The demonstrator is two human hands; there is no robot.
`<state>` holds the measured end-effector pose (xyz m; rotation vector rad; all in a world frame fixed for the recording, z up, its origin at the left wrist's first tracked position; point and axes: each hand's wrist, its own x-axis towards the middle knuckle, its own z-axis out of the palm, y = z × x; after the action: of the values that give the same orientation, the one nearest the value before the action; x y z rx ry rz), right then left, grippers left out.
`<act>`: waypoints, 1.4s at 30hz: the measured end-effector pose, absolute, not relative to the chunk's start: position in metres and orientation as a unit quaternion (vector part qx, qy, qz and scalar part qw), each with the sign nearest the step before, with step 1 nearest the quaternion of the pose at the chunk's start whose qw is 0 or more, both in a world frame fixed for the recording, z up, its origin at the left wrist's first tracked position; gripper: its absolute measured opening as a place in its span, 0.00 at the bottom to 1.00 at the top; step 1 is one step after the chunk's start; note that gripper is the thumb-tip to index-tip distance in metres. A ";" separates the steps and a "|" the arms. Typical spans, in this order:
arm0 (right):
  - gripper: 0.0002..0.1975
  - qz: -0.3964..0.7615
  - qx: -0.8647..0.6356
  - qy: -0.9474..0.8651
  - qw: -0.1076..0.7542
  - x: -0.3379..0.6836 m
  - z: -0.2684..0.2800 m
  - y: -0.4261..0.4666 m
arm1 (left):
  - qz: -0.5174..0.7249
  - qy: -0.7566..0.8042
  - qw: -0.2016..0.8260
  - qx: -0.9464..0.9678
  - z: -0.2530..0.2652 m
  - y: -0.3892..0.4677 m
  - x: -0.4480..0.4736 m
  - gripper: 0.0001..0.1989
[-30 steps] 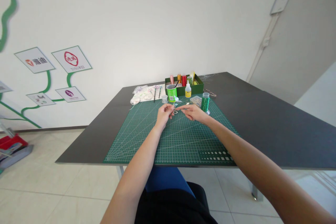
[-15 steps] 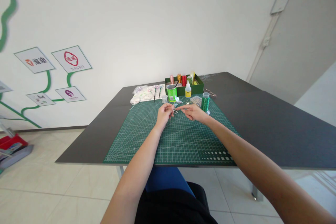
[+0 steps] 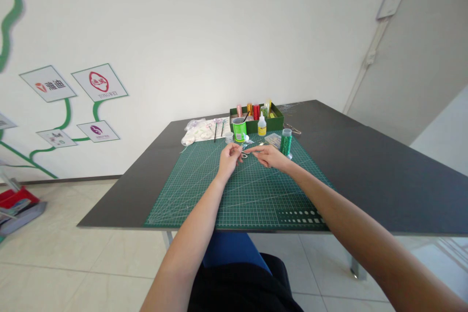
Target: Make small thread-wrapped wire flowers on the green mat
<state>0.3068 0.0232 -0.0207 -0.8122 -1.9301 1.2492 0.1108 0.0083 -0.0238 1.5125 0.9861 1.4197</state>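
My left hand (image 3: 228, 157) is closed in a pinch above the green cutting mat (image 3: 197, 180). What its fingertips hold is too small to make out. My right hand (image 3: 269, 156) comes in from the other side, its index finger stretched out to the left fingertips and the other fingers partly curled. Whether anything thin runs between the hands cannot be seen. A small white ring-shaped thing (image 3: 244, 156) shows just under the fingertips. Right behind the hands are shiny pale pieces (image 3: 247, 141). To the right of my right hand stands a green thread spool (image 3: 286, 142).
At the back are a green can (image 3: 239, 130), a glue bottle (image 3: 262, 126) with a yellow label and a dark green box (image 3: 280, 122) of coloured spools. A white cloth (image 3: 200, 132) with thin dark sticks lies back left. A clear flat case (image 3: 272, 139) sits beside the spool.
Both hands stay almost in place. The right index finger remains at the left fingertips, with only a very slight shift.
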 end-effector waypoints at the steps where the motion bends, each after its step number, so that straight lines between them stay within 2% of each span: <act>1: 0.27 0.481 -0.312 -0.743 0.345 0.307 -0.021 0.023 | 0.563 0.390 0.409 0.603 -0.024 0.008 0.111 0.17; 12: 0.27 0.485 -0.304 -0.743 0.347 0.308 -0.025 0.027 | 0.568 0.373 0.436 0.590 -0.022 0.007 0.113 0.20; 20: 0.26 0.483 -0.301 -0.744 0.349 0.307 -0.023 0.025 | 0.577 0.373 0.443 0.576 -0.025 0.009 0.111 0.18; 42: 0.27 0.480 -0.314 -0.744 0.343 0.306 -0.019 0.021 | 0.588 0.397 0.398 0.582 -0.026 0.010 0.109 0.15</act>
<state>0.3065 0.0212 -0.0187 -0.8156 -1.9336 1.2484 0.1095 0.0104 -0.0255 1.4733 1.0050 1.4886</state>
